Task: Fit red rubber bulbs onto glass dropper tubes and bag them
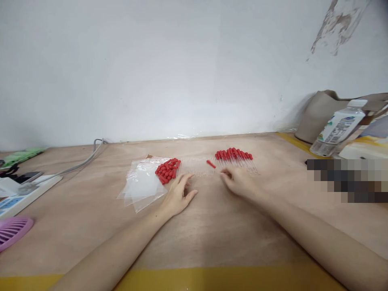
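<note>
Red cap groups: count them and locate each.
2: left group by the clear bags, near the left hand; right group on clear tubes, beyond the right hand. One single red cap lies between them.

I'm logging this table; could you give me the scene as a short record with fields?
Surface: brown table
Left pile: loose red caps, at the right edge of plastic bags
Middle row: clear tubes, uncapped
Stray piece: single red cap, at that row's right end
Right group: capped tubes
Left grip: open, near the clear tubes, holding nothing visible
Right grip: curled near the capped tubes; contents unclear
</note>
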### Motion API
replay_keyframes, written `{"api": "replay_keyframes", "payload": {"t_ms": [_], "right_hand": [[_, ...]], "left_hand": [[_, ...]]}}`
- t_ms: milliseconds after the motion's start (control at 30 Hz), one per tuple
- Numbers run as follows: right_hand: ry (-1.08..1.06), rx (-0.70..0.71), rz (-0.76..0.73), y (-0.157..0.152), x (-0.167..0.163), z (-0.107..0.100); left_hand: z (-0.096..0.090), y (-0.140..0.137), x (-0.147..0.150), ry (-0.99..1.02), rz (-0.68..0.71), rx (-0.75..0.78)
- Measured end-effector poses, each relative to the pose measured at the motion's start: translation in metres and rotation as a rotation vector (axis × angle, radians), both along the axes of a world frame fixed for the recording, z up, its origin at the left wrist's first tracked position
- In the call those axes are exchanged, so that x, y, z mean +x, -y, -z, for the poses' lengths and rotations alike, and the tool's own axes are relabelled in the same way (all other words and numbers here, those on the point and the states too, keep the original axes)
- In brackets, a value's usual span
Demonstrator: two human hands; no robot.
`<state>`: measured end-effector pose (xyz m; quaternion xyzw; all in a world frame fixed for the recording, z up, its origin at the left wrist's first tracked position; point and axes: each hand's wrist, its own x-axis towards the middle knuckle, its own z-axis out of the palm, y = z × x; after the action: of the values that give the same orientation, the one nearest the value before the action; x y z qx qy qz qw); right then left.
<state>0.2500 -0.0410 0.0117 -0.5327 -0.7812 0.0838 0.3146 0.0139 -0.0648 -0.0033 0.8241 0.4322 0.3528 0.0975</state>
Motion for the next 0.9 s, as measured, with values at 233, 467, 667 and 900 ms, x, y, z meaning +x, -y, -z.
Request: {"api": "replay_keyframes", "payload": {"t_ms": [233,467,667,900], "right_hand": [[-0.07,-0.132,0.545,-0.045,0.042,-0.011],[0.001,-0.15,0.614,-0.064,0.049,0.003],[0.054,-0.103,0.582,-0.07,0.048,0.013],[0.059,-0.122,0.59,-0.07,0.051,0.013]], "left_hand": [[-0.004,0.0,0.001,-0.072,0.06,-0.01],[-0.003,-0.002,0.001,-0.093,0.069,-0.021],[-0.004,-0.002,0.002,-0.096,0.08,-0.049],[-0.003,-0.003,0.001,-0.101,0.093,-0.026]]}}
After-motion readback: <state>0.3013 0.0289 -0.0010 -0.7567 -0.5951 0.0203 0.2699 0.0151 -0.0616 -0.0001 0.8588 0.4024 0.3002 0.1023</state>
